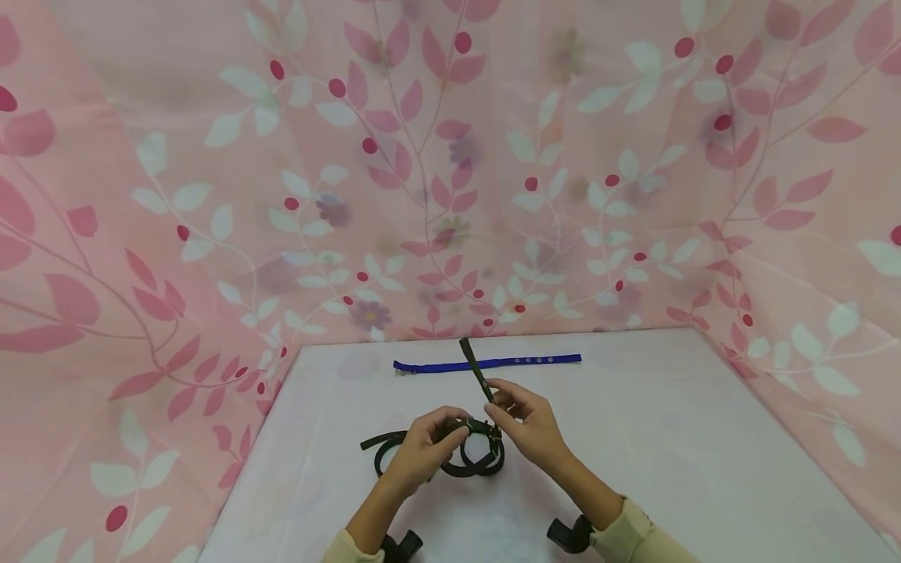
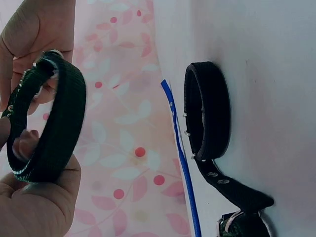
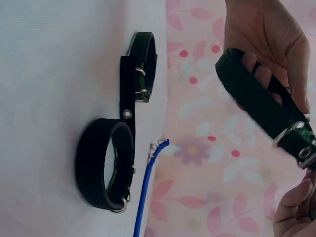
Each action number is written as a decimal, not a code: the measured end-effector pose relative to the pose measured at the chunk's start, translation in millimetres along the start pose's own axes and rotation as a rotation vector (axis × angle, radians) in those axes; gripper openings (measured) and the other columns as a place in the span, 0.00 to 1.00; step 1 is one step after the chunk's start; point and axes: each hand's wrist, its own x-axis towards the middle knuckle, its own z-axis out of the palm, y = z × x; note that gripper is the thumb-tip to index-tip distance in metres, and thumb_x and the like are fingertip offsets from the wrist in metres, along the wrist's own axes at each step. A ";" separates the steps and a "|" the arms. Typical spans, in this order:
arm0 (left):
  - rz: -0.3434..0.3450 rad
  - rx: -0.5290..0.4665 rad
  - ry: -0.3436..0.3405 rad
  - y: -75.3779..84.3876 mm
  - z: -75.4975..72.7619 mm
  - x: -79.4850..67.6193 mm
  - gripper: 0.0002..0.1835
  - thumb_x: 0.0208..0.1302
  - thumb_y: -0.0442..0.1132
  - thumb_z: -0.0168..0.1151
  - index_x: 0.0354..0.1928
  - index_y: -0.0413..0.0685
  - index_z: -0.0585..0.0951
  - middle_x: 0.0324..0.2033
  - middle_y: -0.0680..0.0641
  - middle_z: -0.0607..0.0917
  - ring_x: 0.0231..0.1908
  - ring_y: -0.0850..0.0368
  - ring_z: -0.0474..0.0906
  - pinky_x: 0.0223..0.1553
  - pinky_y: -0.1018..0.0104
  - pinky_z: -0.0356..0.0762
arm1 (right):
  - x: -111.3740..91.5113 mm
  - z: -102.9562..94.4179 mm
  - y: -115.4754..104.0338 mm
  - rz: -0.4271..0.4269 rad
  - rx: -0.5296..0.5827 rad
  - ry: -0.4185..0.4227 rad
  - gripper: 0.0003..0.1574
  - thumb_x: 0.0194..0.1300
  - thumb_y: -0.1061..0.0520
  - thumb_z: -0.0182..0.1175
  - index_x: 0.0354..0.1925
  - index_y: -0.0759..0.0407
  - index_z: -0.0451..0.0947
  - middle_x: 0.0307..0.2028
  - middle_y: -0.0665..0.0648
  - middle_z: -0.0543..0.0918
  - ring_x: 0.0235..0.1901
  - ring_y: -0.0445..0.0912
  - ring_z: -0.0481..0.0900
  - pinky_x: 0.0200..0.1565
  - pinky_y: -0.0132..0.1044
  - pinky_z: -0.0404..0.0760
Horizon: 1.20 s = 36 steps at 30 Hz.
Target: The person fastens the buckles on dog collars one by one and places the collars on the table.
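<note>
Both hands hold a dark green collar with a metal buckle, bent into a loop above the table. My left hand grips the loop, its fingers passing through it in the right wrist view. My right hand pinches the strap by the buckle, and the strap's tail sticks up past the fingers. Beneath the hands lie two more looped collars: a black one with metal eyelets, and a dark green one touching or overlapping its tail. The left hand partly hides them in the head view.
A blue collar with eyelets lies stretched out along the table's back edge, its buckle end to the left. The white table is enclosed at the back and sides by pink floral cloth.
</note>
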 end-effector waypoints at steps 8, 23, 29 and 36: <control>0.021 0.019 0.036 -0.2 0.7 -1.3 0.14 0.65 0.41 0.67 0.50 0.47 0.82 0.29 0.48 0.76 0.28 0.61 0.71 0.28 0.71 0.70 | -2.8 2.0 6.2 0.033 0.087 0.040 0.18 0.65 0.64 0.64 0.54 0.65 0.79 0.31 0.59 0.81 0.26 0.40 0.73 0.25 0.31 0.76; 0.047 -0.051 0.119 -4.3 -0.1 0.1 0.13 0.63 0.41 0.68 0.47 0.42 0.85 0.42 0.43 0.86 0.39 0.58 0.79 0.42 0.69 0.80 | -1.8 2.3 3.3 0.041 0.152 0.016 0.16 0.71 0.65 0.57 0.55 0.68 0.79 0.23 0.64 0.79 0.15 0.34 0.68 0.15 0.29 0.71; -0.015 -0.162 0.201 -2.5 -5.2 -1.6 0.14 0.63 0.40 0.68 0.47 0.39 0.85 0.45 0.43 0.85 0.45 0.56 0.79 0.47 0.69 0.78 | -1.0 -1.3 4.4 0.044 0.167 -0.020 0.14 0.69 0.65 0.59 0.51 0.68 0.82 0.25 0.66 0.80 0.14 0.40 0.69 0.15 0.33 0.73; -0.041 -0.238 0.276 -5.5 -12.1 -2.3 0.16 0.62 0.41 0.69 0.47 0.37 0.84 0.33 0.50 0.80 0.31 0.59 0.70 0.32 0.70 0.71 | -2.9 -3.8 5.6 0.046 0.151 -0.059 0.11 0.68 0.64 0.61 0.46 0.66 0.84 0.27 0.68 0.79 0.15 0.55 0.72 0.16 0.42 0.78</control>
